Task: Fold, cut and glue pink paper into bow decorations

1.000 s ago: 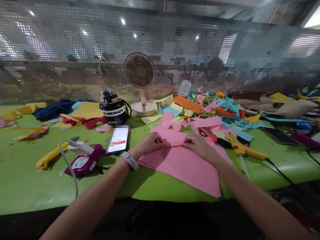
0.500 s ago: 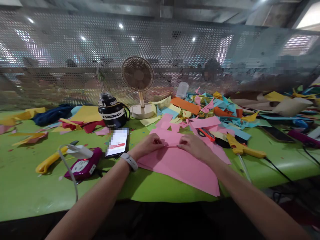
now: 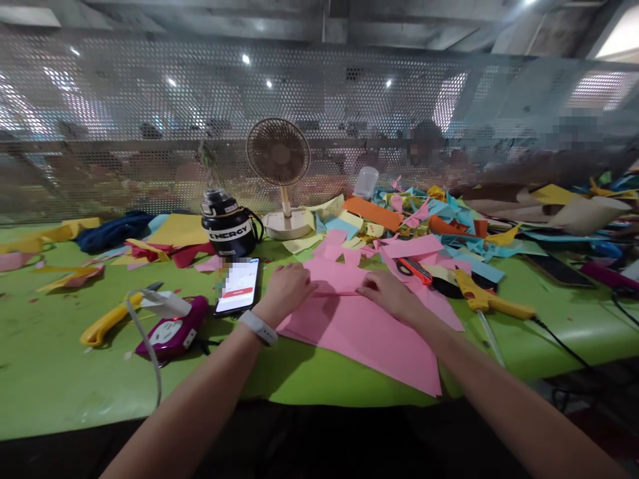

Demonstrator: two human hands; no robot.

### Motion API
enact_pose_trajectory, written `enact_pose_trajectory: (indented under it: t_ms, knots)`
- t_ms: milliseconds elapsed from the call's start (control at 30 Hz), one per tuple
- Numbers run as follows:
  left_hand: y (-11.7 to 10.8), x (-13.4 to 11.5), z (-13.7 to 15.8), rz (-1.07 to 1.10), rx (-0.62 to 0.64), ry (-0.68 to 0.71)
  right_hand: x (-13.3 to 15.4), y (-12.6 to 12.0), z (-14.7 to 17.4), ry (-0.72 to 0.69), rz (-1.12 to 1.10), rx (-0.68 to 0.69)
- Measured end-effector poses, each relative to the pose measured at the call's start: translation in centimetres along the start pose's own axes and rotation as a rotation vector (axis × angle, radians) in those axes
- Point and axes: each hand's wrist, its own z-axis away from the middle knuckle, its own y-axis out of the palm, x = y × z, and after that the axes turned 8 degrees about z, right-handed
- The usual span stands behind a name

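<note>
Pink paper (image 3: 372, 339) lies on the green tabletop in front of me, in a stack of more than one sheet. A narrow fold runs across the upper part of the top sheet. My left hand (image 3: 289, 287) is closed at the left end of this fold, its fingers curled and thumb against the paper. At the fold's right end, my right hand (image 3: 388, 294) is closed too, fingertips pinching the edge. A white band circles my left wrist. The undersides of both hands' fingers are hidden.
Left of the paper lie a phone (image 3: 238, 287), a purple power socket (image 3: 172, 332) and a yellow-handled cutter (image 3: 107, 320). A black bottle (image 3: 227, 223) and a fan (image 3: 279, 153) stand behind. To the right are a red cutter (image 3: 415, 271), a yellow glue gun (image 3: 492, 301) and paper scraps (image 3: 424, 213).
My left hand has slid left along the fold, away from my right hand, which stays nearly in place. The folded strip between them now looks wider and flatter. The view has shifted slightly.
</note>
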Motion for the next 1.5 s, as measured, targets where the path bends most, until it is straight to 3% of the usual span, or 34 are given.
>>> enact_pose_trajectory:
  t_ms: [33,100,167,300,433,733,933,1133,1500]
  knots:
    - [0.0,-0.8,0.3,-0.021,-0.068,-0.023,-0.1,0.0,0.0,0.0,-0.015,0.006]
    - [0.7,-2.7,1.0,0.03,-0.099,0.105,-0.2,0.1,-0.1,-0.005,-0.038,0.01]
    - [1.8,-4.5,1.7,0.1,-0.033,0.249,-0.4,0.2,-0.2,-0.013,-0.057,0.0]
    - [3.7,-6.1,2.6,0.194,0.15,0.293,-0.6,0.6,-0.3,-0.017,-0.107,-0.022]
    - [4.0,-5.8,2.4,0.232,0.231,0.243,-0.8,0.7,-0.5,-0.014,-0.074,-0.028]
    - [4.6,-5.6,2.1,0.233,0.135,0.292,-0.7,0.3,-0.6,-0.013,-0.073,0.017]
    - [4.0,-5.6,2.2,0.189,0.193,0.263,-2.1,-0.7,0.1,0.079,-0.1,0.069]
    - [4.2,-5.6,2.3,0.144,0.166,0.297,-4.1,-1.8,0.8,0.169,-0.081,0.121]
    - [4.1,-5.7,2.3,0.138,0.145,0.299,-3.0,-3.3,1.3,0.331,0.096,0.084]
